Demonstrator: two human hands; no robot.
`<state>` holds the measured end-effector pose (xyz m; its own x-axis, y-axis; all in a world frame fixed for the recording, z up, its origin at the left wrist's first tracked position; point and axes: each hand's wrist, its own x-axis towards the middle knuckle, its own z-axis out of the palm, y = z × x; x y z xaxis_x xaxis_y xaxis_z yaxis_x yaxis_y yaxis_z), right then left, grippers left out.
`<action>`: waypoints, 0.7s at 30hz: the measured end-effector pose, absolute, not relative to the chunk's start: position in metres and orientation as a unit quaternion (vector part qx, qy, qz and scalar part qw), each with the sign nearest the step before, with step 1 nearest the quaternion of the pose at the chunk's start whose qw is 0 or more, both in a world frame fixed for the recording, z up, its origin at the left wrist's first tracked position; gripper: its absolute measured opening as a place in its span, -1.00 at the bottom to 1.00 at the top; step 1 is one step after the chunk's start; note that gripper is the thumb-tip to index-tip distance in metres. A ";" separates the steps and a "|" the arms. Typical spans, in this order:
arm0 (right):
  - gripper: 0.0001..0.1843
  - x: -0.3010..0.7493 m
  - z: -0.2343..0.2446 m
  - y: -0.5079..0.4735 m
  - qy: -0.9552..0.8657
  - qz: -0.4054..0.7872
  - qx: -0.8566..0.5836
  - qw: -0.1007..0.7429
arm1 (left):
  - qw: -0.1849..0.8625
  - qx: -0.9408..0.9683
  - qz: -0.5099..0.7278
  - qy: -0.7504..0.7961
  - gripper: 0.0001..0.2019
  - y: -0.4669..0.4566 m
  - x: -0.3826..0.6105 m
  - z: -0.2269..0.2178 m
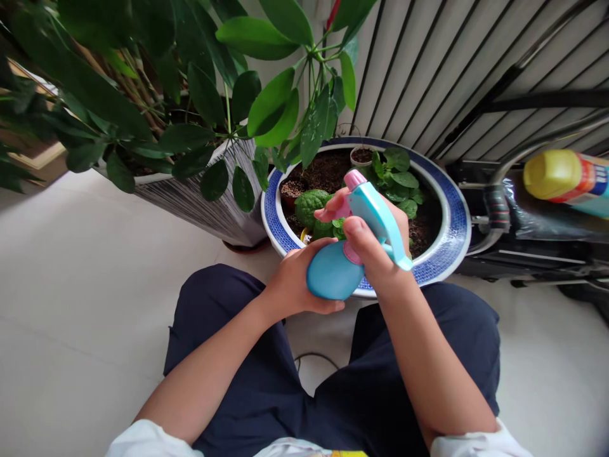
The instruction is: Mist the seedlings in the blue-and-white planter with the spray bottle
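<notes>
A blue spray bottle with a light-blue trigger head and a pink nozzle is held between both hands, its nozzle pointing away from me. My left hand wraps round the bottle's body from the left. Around the neck and trigger head closes my right hand, its fingers partly hidden behind the head. Just beyond lies a round white planter with a blue patterned rim, holding dark soil. Green leafy plants grow in it, partly covered by my hands and the bottle.
A tall leafy plant in a grey striped pot leans over the planter from the left. At the right are a metal-framed cart and a yellow-capped bottle. A white slatted panel stands behind.
</notes>
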<state>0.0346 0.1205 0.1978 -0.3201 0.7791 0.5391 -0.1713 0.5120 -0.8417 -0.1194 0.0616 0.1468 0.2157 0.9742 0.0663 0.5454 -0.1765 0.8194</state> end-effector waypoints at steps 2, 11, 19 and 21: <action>-0.80 0.034 0.197 0.121 -0.681 0.439 -0.220 0.544 | 0.347 0.699 0.310 0.544 -0.06 0.062 -0.119 0.147; -0.79 0.032 0.194 0.120 -0.674 0.431 -0.234 0.552 | 0.351 0.697 0.302 0.547 -0.05 0.061 -0.120 0.148; -0.75 0.033 0.198 0.117 -0.679 0.439 -0.255 0.531 | 0.360 0.692 0.286 0.557 -0.06 0.060 -0.121 0.151; -0.76 0.033 0.198 0.117 -0.680 0.439 -0.256 0.529 | 0.361 0.692 0.290 0.554 -0.06 0.060 -0.121 0.151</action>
<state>0.0334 0.1172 0.1982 -0.3102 0.8115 0.4952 -0.1163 0.4846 -0.8670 -0.1207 0.0601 0.1511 0.2180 0.9760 0.0015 0.5580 -0.1258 0.8202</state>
